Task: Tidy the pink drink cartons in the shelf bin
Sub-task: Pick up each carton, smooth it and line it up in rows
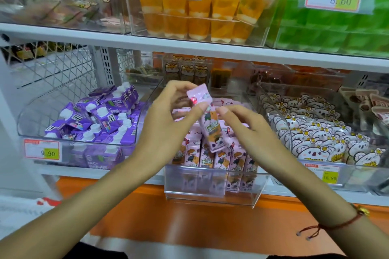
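Observation:
A clear plastic shelf bin [212,193] in the middle of the lower shelf holds several pink drink cartons [221,157] standing in a row at its front. One pink carton [207,120] is lifted above the bin, tilted. My left hand [168,124] grips its upper part with thumb and fingers. My right hand [246,128] pinches the same carton from the right, thumb on its side. More pink cartons lie further back in the bin, partly hidden by my hands.
A bin of purple cartons [94,120] stands to the left. On the right is a bin of bear-print packets [315,132]. Above are bins of orange jelly cups [200,17] and green packs [336,27]. An orange ledge [189,216] runs below.

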The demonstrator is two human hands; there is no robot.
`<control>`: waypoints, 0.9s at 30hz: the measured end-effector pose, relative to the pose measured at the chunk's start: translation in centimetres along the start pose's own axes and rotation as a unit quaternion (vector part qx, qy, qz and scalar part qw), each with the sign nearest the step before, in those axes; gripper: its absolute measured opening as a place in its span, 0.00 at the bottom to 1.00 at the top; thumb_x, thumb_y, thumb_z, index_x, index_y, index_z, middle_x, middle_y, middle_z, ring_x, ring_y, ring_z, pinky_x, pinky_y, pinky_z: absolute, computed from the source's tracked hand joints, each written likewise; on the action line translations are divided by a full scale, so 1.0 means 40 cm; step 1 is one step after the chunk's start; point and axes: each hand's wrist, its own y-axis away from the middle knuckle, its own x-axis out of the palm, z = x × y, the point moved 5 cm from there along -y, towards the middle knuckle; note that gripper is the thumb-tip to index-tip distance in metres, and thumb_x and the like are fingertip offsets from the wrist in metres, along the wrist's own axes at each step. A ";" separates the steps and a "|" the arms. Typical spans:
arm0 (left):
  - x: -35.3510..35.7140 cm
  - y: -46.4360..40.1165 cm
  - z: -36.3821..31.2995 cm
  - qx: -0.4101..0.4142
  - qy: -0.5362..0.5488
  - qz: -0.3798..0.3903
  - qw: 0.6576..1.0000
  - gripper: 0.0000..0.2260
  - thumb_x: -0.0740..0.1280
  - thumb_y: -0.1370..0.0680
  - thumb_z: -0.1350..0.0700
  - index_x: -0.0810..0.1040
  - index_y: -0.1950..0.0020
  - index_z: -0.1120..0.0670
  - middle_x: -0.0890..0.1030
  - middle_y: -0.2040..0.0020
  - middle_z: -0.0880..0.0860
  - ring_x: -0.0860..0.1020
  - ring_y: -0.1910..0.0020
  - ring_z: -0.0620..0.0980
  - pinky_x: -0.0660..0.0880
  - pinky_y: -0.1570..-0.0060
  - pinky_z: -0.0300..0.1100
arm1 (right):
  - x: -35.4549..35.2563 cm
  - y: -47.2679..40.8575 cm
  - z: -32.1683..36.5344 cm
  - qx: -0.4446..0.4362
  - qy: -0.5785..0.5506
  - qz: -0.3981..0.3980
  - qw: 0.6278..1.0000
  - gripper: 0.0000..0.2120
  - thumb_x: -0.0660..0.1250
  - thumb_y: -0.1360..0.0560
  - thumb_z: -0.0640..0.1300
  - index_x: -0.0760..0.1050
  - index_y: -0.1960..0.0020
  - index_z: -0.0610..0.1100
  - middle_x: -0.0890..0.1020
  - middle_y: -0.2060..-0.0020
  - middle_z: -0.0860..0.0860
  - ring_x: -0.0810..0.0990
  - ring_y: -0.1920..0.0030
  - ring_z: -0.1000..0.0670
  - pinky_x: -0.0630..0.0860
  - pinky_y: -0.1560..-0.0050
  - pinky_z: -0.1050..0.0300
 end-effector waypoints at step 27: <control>0.031 0.024 0.047 -0.029 -0.108 0.055 0.992 0.15 0.71 0.26 0.51 0.73 0.43 0.39 0.79 0.48 0.37 0.78 0.50 0.36 0.77 0.47 0.42 | 0.015 0.003 -0.033 0.114 -0.288 -0.022 0.950 0.21 0.69 0.26 0.46 0.71 0.34 0.47 0.81 0.43 0.52 0.80 0.45 0.56 0.74 0.40 0.58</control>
